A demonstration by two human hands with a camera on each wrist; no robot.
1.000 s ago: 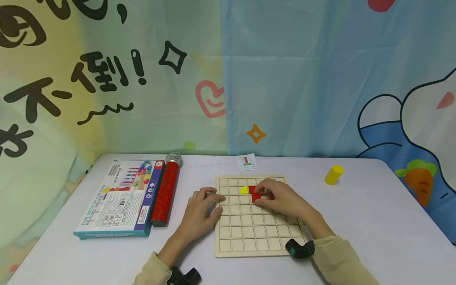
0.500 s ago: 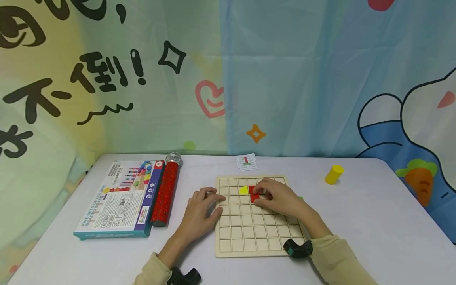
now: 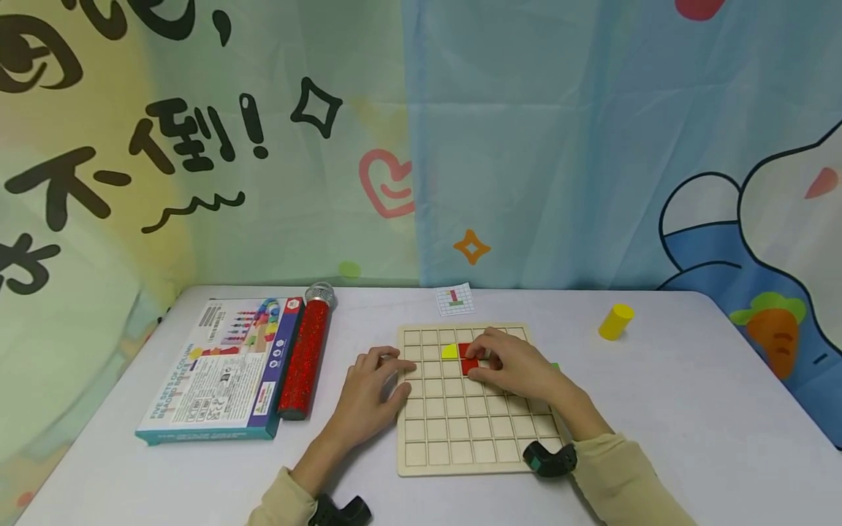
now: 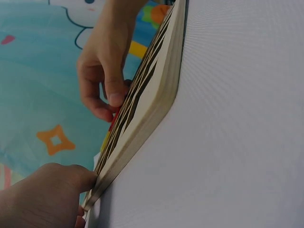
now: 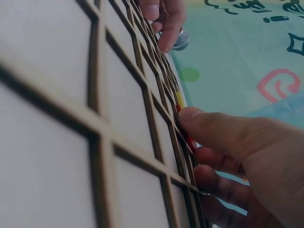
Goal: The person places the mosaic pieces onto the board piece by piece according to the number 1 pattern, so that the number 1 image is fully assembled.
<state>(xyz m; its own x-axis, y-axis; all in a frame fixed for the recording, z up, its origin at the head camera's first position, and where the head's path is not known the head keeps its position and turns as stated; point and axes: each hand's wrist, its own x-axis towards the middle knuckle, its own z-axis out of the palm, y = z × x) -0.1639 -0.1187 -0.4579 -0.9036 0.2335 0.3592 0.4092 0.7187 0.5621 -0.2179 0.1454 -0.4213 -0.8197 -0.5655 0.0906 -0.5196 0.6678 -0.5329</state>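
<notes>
A wooden grid board [image 3: 454, 427] lies on the white table in the head view. On its upper part sit a yellow tile [image 3: 449, 352] and red tiles [image 3: 470, 367], side by side. My right hand [image 3: 516, 365] pinches at the lower red tile with thumb and index finger. In the right wrist view its thumb [image 5: 197, 116] touches the red [image 5: 190, 143], and the fingers hide part of it. My left hand [image 3: 368, 394] rests at the board's left edge, its fingertips touching the rim. The left wrist view shows its thumb [image 4: 85, 176] against the board's edge [image 4: 142, 130].
Behind the board lies a small printed grid card [image 3: 454, 299]. A box [image 3: 220, 369] and a red glittery microphone [image 3: 307, 358] lie to the left. Back right stands a yellow cylinder [image 3: 616, 322]. Something green [image 3: 555, 365] peeks out behind my right wrist.
My right hand has shifted slightly left, and the lower red tile with it, closer under the upper red one. The green thing has come into sight behind the wrist. My left hand has stayed put.
</notes>
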